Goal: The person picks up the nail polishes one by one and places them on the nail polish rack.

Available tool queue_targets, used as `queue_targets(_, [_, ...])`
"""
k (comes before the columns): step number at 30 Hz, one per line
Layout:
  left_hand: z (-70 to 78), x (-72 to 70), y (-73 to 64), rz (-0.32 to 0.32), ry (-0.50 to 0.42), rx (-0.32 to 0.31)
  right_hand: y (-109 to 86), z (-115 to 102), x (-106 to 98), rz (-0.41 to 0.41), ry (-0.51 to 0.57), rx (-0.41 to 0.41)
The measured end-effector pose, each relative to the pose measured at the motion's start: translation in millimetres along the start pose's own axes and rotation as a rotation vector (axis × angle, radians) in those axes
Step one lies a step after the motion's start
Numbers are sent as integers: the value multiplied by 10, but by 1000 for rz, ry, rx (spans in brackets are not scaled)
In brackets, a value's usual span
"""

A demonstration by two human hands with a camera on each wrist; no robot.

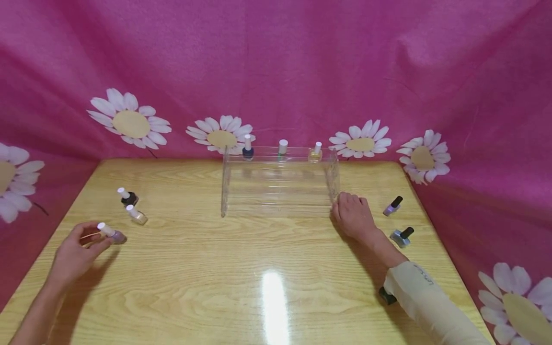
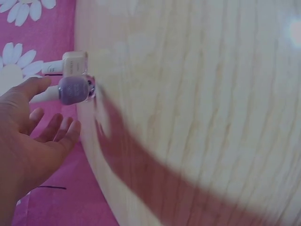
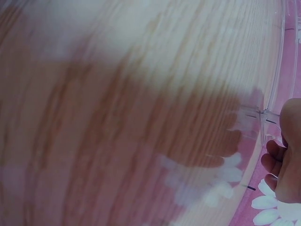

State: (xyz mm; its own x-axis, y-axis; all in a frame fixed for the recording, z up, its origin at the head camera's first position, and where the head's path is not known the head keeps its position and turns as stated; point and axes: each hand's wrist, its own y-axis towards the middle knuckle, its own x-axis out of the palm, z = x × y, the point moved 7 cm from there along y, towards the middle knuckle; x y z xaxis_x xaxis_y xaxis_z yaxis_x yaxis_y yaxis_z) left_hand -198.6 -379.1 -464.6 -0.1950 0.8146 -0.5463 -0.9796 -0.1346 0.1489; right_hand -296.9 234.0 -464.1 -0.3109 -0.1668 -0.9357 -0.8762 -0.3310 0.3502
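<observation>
My left hand [image 1: 79,251] is at a nail polish bottle with purple polish [image 1: 117,236] and a white cap, standing on the table. In the left wrist view the fingers are loosely spread, with one digit overlapping the white cap [image 2: 44,94]. A pale beige nail polish [image 1: 139,217] and a black one [image 1: 129,198] stand just behind it. My right hand [image 1: 354,215], fingers curled, holds the front right corner of a clear stepped display rack [image 1: 280,187]. Dark blue [image 1: 247,152], green-tinted [image 1: 282,147] and yellowish [image 1: 315,154] bottles with white caps stand on its top tier.
On the right stand a lilac nail polish [image 1: 391,207] and a grey-blue one [image 1: 401,237], both black-capped. A dark bottle [image 1: 387,295] is partly covered by the right sleeve [image 1: 424,299]. A pink flowered cloth [image 1: 276,72] hangs round the wooden table [image 1: 215,278].
</observation>
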Motion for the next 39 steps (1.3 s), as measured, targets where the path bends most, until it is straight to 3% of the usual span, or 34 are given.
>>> queue_targets(5, [136,119,-51,-40,-5,12,-7,15,6,0,2,16])
queue_targets(14, [65,141,-59,42,7,14,-28,-19,-4,59,-27,-13])
queue_targets(20, [69,130,-60,76,62,13,-14,-33,-23,92,-40,-26])
queue_targets(25, [58,110,-69,96,67,-31,-5,-32,-13,82,-35,-28])
queue_targets(30, [-61,88,-45,136,11,-88,-5,-39,-17,97,-28,-43])
queue_targets(33, [-235,93,15,157,-28,-72,-6,-28,-8,92,-24,-37])
queue_targets(35, [-234,102,49,151,-57,-47,-8,-19,-1,84,-19,-30])
queue_targets(37, [-193,116,90,150,-92,-3,-10,-17,-2,75,-18,-22])
queue_targets(39, [24,140,96,133,-123,15,-11,-17,-6,71,-17,-17])
